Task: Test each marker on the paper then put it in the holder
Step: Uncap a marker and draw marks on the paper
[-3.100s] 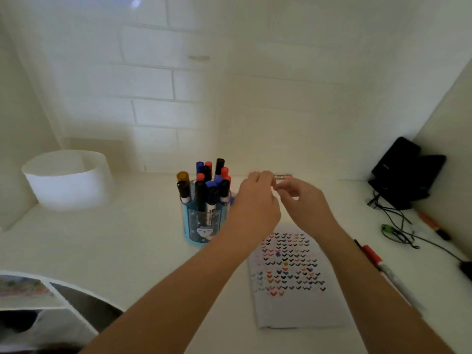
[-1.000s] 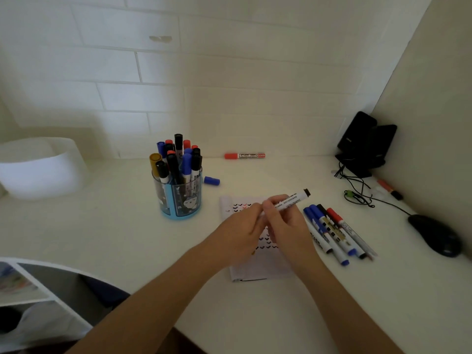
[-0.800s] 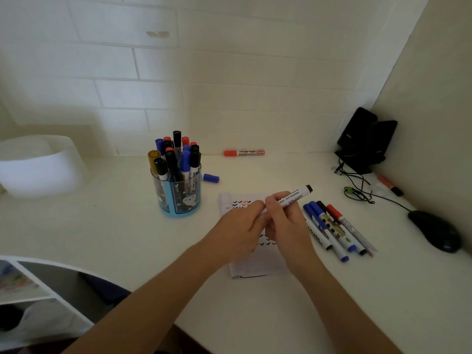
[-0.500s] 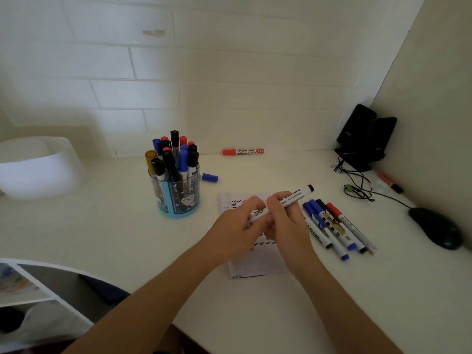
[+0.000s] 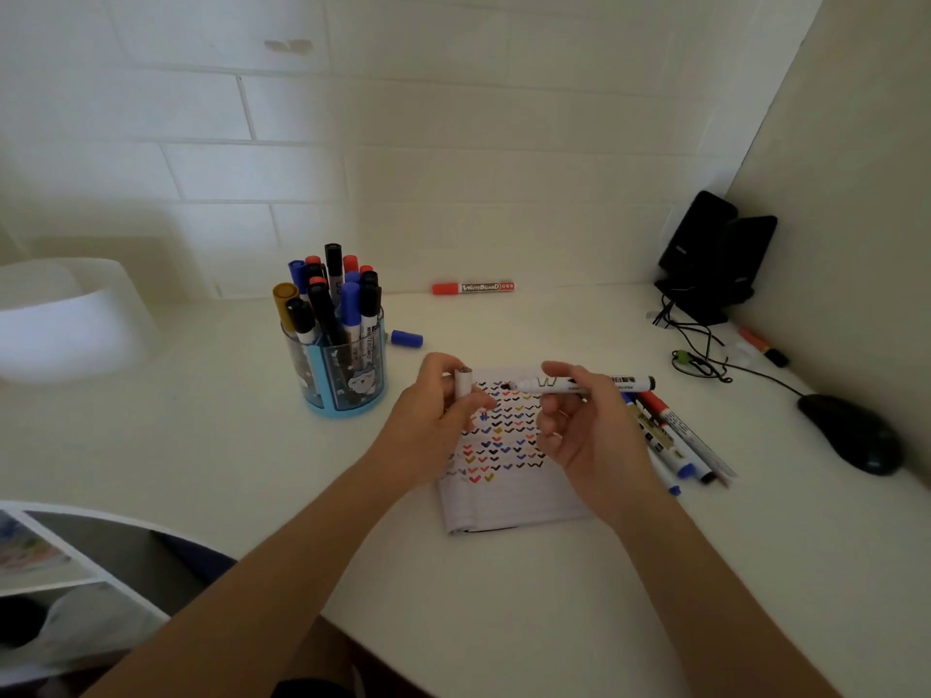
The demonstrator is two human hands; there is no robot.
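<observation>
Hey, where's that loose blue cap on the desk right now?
In the head view, the blue cap lies on the desk just right of the marker holder, beyond the paper's far left corner.

The white desk (image 5: 201, 445) carries a blue holder (image 5: 342, 380) with 1 blue cap (image 5: 407, 339) just beside it, 1 red marker (image 5: 473, 288) by the wall, the checkmarked paper (image 5: 504, 496), loose markers (image 5: 670, 440) touching its right edge, a black mouse (image 5: 851, 433), 2 speakers (image 5: 715, 254) and a white tub (image 5: 70, 319).
</observation>
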